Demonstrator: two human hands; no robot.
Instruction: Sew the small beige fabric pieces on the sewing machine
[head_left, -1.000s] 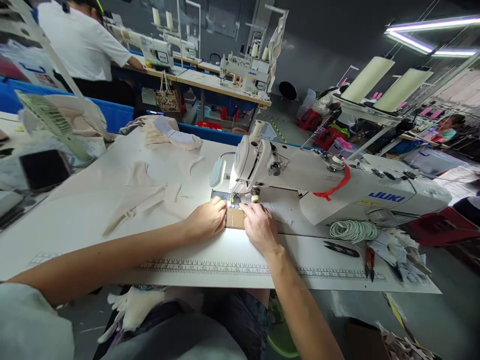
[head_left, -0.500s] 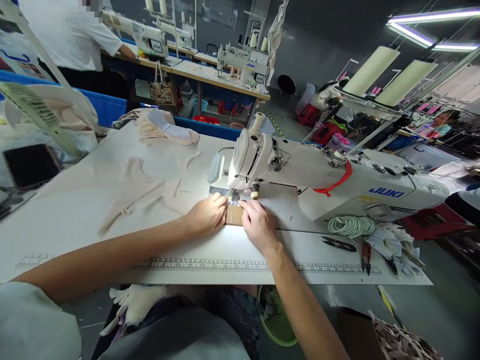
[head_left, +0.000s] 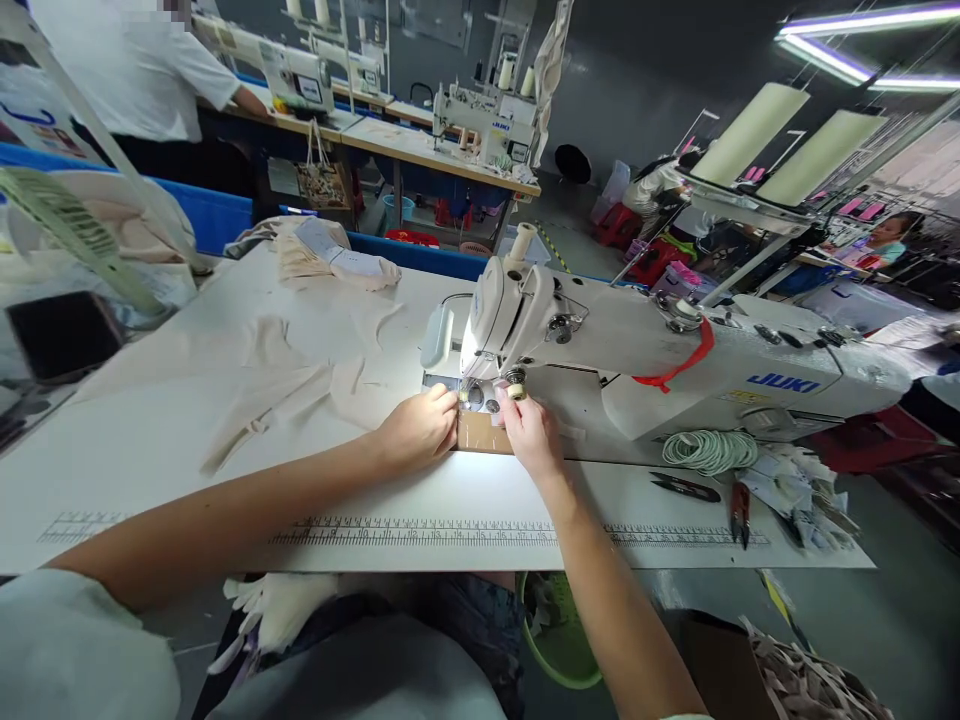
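A white sewing machine (head_left: pixel 585 325) stands on the white table (head_left: pixel 360 530), its lamp lighting the needle area. My left hand (head_left: pixel 421 424) rests beside the presser foot with fingers closed; what they pinch, if anything, is hidden. To the right of the needle, my right hand (head_left: pixel 531 428) has thumb and forefinger pinched on a small pale fabric piece (head_left: pixel 501 392). A brown plate (head_left: pixel 484 433) lies between the hands, in front of the needle.
Pale fabric pieces (head_left: pixel 270 400) lie at left, with a fabric stack (head_left: pixel 330 255) behind. Green cord (head_left: pixel 709 452), black snips (head_left: pixel 684 487), red-handled snips (head_left: pixel 740 515) and scraps (head_left: pixel 802 495) sit at right. A person (head_left: pixel 135 75) stands at back left.
My right hand has moved right, away from my left hand, and more of the brown plate shows. The pale fabric piece is now visible at its fingertips. The view has shifted slightly.
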